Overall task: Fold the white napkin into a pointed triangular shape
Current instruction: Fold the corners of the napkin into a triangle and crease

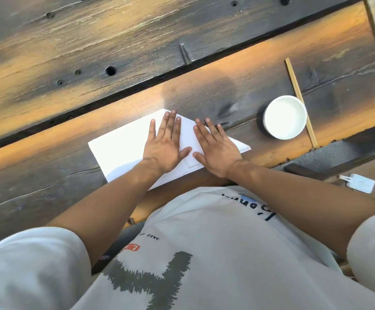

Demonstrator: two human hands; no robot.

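Observation:
The white napkin [121, 148] lies flat on the dark wooden table [48, 180], close to its near edge. Its right part is folded over, with a slanted edge running down to a point at the right. My left hand [165, 145] lies flat on the middle of the napkin, fingers straight and spread toward the far corner. My right hand [215, 148] presses flat on the folded right part, next to the left hand, thumbs almost touching. The hands and forearms hide the middle of the napkin and its near edge.
A white bowl [284, 117] stands to the right of the napkin. A pair of wooden chopsticks [298, 95] lies partly behind the bowl. A white tag [359, 183] lies lower right, beyond the table edge. A deep gap [137, 86] runs between the table planks.

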